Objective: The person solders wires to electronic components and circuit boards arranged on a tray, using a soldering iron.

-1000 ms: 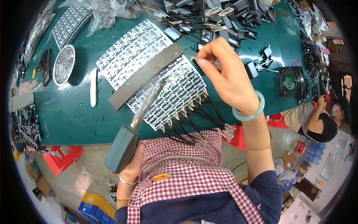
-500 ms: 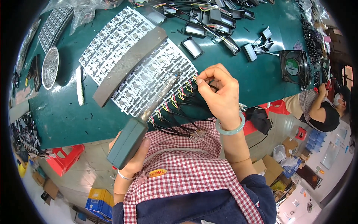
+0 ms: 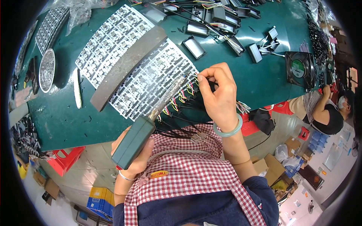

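Gripping soldering iron (image 3: pixel 140 135) in my L hand (image 3: pixel 142 160); R hand (image 3: pixel 220 98) pinches thin wire (image 3: pixel 196 79) at PCB panel's (image 3: pixel 151 71) R corner, ctr frame. Best hold wire steady, touch tip briefly.

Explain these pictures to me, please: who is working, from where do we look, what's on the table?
These are a person's bare hands, seen by a fisheye camera worn on the head, which bends straight edges. The left hand holds a dark green tool with a metal shaft. The right hand has its fingers pinched together by the edge of the circuit boards; anything between is too small to tell. On the green table, a dark bar lies across those boards, coloured wires line their near edge, and black cases and a fan are nearby.
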`<state>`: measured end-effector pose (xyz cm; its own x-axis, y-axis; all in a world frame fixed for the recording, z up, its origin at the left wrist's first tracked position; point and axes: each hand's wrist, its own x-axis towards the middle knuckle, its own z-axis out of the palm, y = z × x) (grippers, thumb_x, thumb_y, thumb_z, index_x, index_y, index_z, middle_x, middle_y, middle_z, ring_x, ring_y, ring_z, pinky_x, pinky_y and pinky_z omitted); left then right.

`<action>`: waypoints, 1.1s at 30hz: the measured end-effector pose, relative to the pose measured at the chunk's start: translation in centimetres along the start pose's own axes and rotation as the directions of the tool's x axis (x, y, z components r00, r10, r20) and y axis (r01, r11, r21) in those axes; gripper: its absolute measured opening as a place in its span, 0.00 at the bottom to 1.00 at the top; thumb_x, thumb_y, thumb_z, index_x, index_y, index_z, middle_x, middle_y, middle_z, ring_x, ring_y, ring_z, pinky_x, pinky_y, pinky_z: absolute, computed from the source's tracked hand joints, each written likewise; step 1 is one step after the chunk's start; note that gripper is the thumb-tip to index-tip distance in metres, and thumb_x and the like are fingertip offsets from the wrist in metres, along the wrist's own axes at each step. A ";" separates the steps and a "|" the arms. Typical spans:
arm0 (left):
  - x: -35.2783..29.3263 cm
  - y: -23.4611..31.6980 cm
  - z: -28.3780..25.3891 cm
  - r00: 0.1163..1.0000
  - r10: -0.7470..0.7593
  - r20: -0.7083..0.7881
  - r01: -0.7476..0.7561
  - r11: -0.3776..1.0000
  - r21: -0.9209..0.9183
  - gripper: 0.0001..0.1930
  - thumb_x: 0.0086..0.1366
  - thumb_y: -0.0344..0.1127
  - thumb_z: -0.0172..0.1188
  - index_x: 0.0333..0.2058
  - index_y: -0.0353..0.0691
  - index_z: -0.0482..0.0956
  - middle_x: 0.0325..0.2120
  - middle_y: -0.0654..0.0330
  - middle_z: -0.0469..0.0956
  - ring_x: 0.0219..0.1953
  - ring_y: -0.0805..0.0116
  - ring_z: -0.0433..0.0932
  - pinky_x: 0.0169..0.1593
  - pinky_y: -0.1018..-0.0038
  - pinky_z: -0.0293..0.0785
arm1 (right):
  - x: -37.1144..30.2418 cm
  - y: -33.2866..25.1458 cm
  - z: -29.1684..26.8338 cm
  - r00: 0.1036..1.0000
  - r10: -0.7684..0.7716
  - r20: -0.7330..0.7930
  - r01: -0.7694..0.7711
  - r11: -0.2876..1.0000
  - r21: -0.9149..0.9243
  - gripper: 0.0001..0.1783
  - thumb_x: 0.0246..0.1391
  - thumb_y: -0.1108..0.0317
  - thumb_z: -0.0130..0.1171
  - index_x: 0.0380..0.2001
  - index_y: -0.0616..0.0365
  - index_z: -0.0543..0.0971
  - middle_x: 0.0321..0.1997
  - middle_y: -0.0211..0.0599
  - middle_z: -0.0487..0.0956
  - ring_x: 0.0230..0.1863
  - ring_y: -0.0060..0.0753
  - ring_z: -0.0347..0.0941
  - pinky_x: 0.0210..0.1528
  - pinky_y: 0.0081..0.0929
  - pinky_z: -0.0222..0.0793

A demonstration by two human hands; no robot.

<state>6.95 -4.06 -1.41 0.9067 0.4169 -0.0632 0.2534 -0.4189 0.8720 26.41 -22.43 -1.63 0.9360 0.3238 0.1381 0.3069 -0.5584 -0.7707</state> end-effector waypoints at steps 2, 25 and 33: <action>0.1 0.1 0.1 0.999 -0.036 0.020 0.036 0.999 -0.040 0.14 0.49 0.28 0.71 0.36 0.33 0.85 0.33 0.49 0.83 0.31 0.56 0.84 0.37 0.69 0.80 | 0.0 0.1 0.1 0.999 0.029 0.017 -0.029 0.999 0.038 0.03 0.52 0.79 0.61 0.29 0.66 0.76 0.34 0.42 0.74 0.30 0.38 0.75 0.35 0.31 0.73; 2.6 3.2 -0.1 0.989 -0.118 0.084 0.121 0.992 -0.025 0.15 0.49 0.26 0.70 0.38 0.31 0.84 0.33 0.50 0.83 0.31 0.57 0.83 0.37 0.71 0.78 | 0.8 -0.4 1.0 0.984 0.174 -0.042 -0.170 0.982 0.084 0.03 0.47 0.78 0.62 0.25 0.66 0.78 0.29 0.41 0.74 0.28 0.36 0.74 0.33 0.29 0.72; 2.9 3.3 0.0 0.994 -0.031 0.105 0.029 0.999 0.021 0.14 0.49 0.25 0.70 0.37 0.29 0.83 0.34 0.49 0.82 0.32 0.56 0.84 0.38 0.71 0.79 | 0.8 -0.2 0.9 0.985 0.171 -0.027 -0.169 0.983 0.077 0.03 0.48 0.78 0.61 0.25 0.66 0.77 0.29 0.42 0.74 0.28 0.38 0.74 0.33 0.31 0.71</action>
<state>10.44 -4.19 1.28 0.9290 0.3423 -0.1407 0.2863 -0.4236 0.8594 26.97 -21.32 -1.91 0.9789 0.2031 0.0207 0.1304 -0.5442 -0.8287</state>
